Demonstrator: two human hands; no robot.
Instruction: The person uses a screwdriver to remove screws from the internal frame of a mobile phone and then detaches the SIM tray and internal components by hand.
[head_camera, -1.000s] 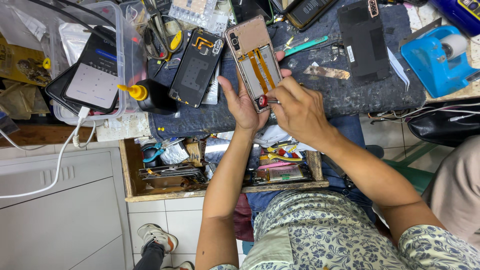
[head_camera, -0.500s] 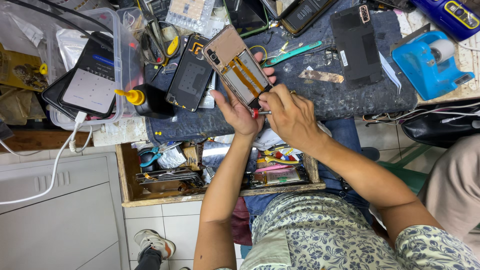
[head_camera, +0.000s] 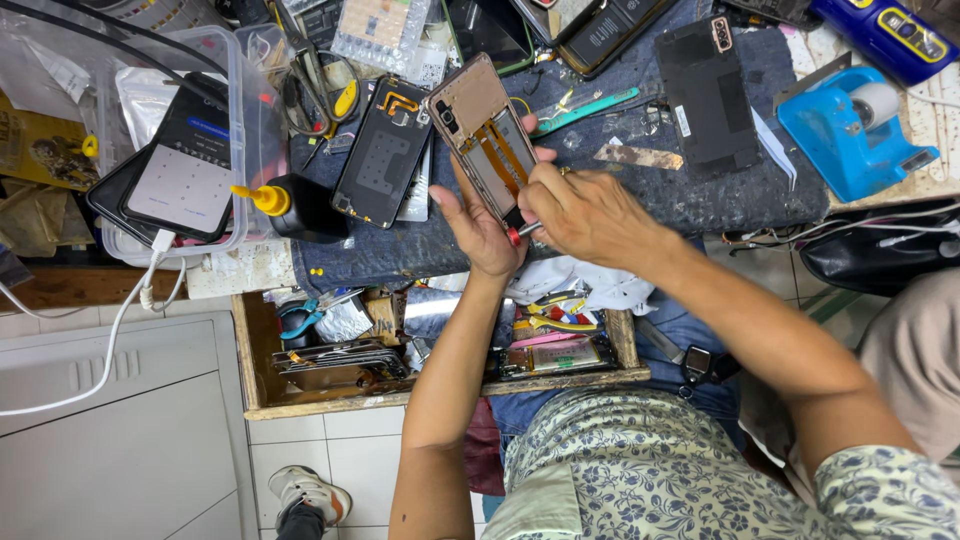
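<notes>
Your left hand (head_camera: 478, 225) cradles the opened phone body (head_camera: 483, 135) from below, palm under its lower end and thumb spread along its left edge, so the frame tilts up and away from you over the dark work mat (head_camera: 700, 205). The phone's back is off, with orange ribbon cables showing down its middle and the camera cutout near the top. Your right hand (head_camera: 585, 210) is curled closed around a small screwdriver (head_camera: 516, 234) with a red grip, whose end shows between your two hands at the phone's lower edge; the tip itself is hidden, so you cannot tell exactly where it meets the frame. Just left of the phone, a second dark phone shell (head_camera: 384, 152) lies flat on the mat, and beside that stands a black bottle with a yellow nozzle (head_camera: 290, 203). A clear plastic tub (head_camera: 232, 120) at the left holds a phone with a lit screen (head_camera: 183, 170). A black back cover (head_camera: 708, 95) rests on the mat to the right, near a blue tape dispenser (head_camera: 850, 130). Below your wrists an open wooden drawer (head_camera: 255, 370) is crowded with tools and parts.
</notes>
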